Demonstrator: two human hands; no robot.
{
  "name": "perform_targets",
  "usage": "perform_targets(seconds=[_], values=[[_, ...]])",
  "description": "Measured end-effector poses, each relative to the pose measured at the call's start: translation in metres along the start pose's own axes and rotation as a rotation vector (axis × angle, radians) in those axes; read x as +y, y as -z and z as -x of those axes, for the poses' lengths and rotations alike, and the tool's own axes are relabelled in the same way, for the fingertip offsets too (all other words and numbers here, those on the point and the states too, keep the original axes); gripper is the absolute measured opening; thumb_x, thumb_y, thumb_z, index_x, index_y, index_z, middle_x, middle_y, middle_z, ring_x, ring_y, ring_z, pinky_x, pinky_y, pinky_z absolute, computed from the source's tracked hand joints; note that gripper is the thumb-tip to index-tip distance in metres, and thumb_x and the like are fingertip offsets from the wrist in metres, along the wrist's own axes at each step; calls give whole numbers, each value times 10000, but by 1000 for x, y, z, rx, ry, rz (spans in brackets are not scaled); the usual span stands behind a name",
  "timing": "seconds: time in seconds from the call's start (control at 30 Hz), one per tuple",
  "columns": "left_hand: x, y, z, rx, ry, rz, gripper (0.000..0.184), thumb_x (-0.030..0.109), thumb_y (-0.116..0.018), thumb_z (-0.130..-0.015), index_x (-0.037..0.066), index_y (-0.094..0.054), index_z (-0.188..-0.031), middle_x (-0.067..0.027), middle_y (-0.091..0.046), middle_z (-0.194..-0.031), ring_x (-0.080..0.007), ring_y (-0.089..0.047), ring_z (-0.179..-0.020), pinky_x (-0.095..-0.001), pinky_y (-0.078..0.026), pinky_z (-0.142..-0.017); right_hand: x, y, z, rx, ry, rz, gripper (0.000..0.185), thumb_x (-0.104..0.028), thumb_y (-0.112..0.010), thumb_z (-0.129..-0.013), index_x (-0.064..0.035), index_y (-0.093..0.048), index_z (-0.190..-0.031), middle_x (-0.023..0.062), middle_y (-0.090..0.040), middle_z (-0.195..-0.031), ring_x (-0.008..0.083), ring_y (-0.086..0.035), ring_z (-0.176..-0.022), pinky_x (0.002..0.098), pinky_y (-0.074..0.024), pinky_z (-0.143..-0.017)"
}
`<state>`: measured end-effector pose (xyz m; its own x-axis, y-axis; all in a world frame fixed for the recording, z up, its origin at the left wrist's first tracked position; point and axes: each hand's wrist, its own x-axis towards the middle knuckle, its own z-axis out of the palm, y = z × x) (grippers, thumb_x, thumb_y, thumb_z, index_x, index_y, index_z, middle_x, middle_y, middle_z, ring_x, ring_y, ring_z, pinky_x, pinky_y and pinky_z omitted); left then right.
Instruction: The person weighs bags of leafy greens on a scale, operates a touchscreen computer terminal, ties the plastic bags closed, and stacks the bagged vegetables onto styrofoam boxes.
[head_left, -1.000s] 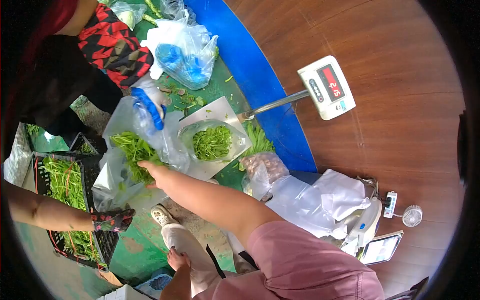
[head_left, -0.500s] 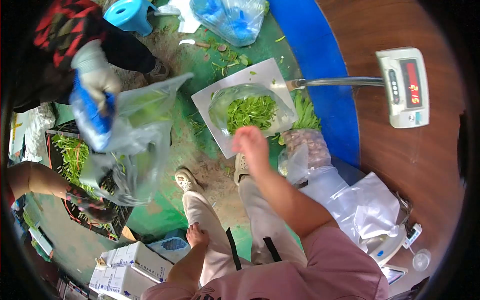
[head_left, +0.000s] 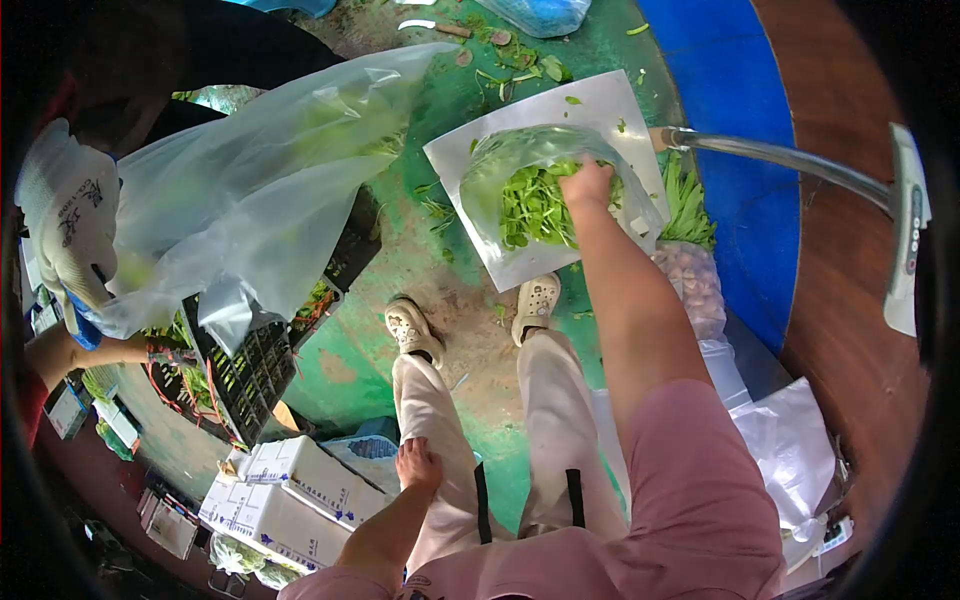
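Observation:
My right hand (head_left: 588,185) reaches down into an open clear plastic bag (head_left: 480,205), its fingers closed among leafy greens (head_left: 535,212) and partly hidden by them. The bag stands on the pale square platform (head_left: 515,275) of a scale. My left hand (head_left: 418,463) rests with its fingers laid over my left thigh, holding nothing. Just right of the platform lie a bundle of long green leaves (head_left: 686,205) and a clear bag of brownish pieces (head_left: 692,285).
A co-worker's gloved hand (head_left: 70,215) holds a large clear bag (head_left: 270,165) on the left, above a tilted black crate (head_left: 240,375). White boxes (head_left: 290,505) stand lower left. A metal pole (head_left: 790,160) joins the scale's display (head_left: 905,235). A knife (head_left: 430,26) lies at the top.
My right hand has moved forward from the bag's near edge into the greens. The co-worker's large bag has spread out, and the black crate has tilted. My view has shifted.

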<state>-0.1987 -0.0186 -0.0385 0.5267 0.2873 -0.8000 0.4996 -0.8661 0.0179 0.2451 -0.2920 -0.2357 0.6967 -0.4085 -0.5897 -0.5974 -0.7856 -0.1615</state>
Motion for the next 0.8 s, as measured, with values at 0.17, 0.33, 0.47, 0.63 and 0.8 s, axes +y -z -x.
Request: perform_targets(seconds=[0.17,0.33,0.47,0.63,0.8], values=[[8,6,-1,-23,47,-6,270,174,-513,-643,91,-536,-899,-96,-508,-948,-276,-462,-937,-395,-369,-805,17,27,23,156,47,-214,368,-192,-651,-626,-86,-569,-969,164,-589,-907,322,-544,-867,388,-440,-743],[8,14,-5,-16,44,-9,259,188,-520,-647,94,-550,-886,-89,-511,-951,-266,-463,-949,-385,-374,-804,34,62,65,73,-126,-728,361,-120,-622,-628,3,-551,-960,154,-588,-887,249,-577,-782,346,-455,-667],[2,17,-10,32,6,-4,240,190,-509,-660,92,-560,-872,-90,-519,-934,-267,-475,-929,-384,-382,-792,43,79,98,152,-132,-1073,369,-83,-624,-649,41,-528,-983,128,-571,-864,185,-567,-753,306,-472,-566],[3,36,-13,16,31,2,228,208,-503,-674,85,-580,-851,-105,-529,-934,-272,-480,-926,-379,-385,-805,37,134,155,-15,-178,-1375,250,-32,-556,-733,-22,-501,-977,90,-551,-870,190,-564,-706,315,-494,-525],[-5,33,-25,56,33,-19,206,188,-522,-656,63,-577,-811,-120,-545,-905,-282,-506,-885,-374,-412,-776,18,194,223,68,-161,-1376,314,-5,-550,-728,-28,-454,-1026,105,-537,-929,213,-564,-795,345,-504,-559]])
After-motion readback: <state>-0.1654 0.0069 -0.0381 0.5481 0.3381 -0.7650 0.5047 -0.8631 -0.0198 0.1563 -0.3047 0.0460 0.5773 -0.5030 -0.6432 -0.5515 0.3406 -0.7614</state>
